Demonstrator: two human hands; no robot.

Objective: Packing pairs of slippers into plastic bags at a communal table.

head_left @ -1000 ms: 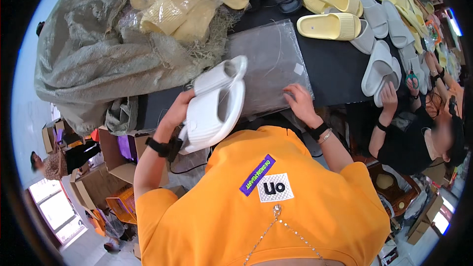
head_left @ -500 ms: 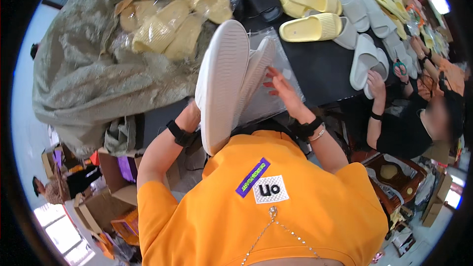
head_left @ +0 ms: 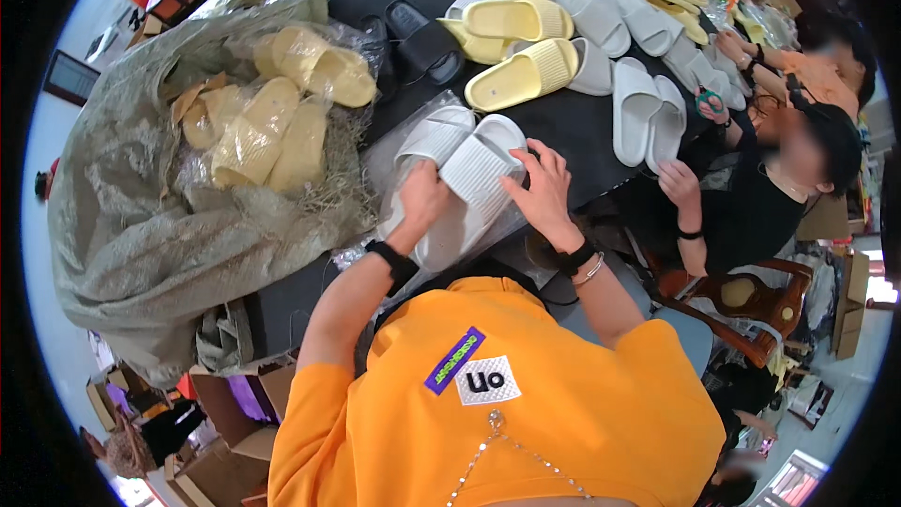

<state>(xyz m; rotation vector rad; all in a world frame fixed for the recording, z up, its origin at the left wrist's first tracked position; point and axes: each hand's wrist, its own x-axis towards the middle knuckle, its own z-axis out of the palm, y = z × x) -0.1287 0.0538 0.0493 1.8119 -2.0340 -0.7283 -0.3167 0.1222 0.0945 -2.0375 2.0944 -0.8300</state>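
A pair of white slide slippers [head_left: 479, 174] lies soles down on a clear plastic bag [head_left: 383, 152] at the table's near edge. My left hand [head_left: 424, 195] is closed on the pair between the two straps, its fingertips partly hidden there. At the right-hand slipper's strap, my right hand [head_left: 542, 186] rests with fingers apart, its thumb side near the strap's edge and nothing held in it.
On the left, a large olive woven sack [head_left: 141, 197] holds yellow slippers [head_left: 253, 136] in clear wrap. Black slippers [head_left: 424, 42], yellow slides [head_left: 521, 75] and grey slides [head_left: 648, 19] lie farther back. A co-worker [head_left: 751, 197] sits at right, touching another pale pair.
The white slippers, held up on edge with soles showing, now lie flat on the bag. My left hand has moved onto their straps, and my right hand has come beside them.
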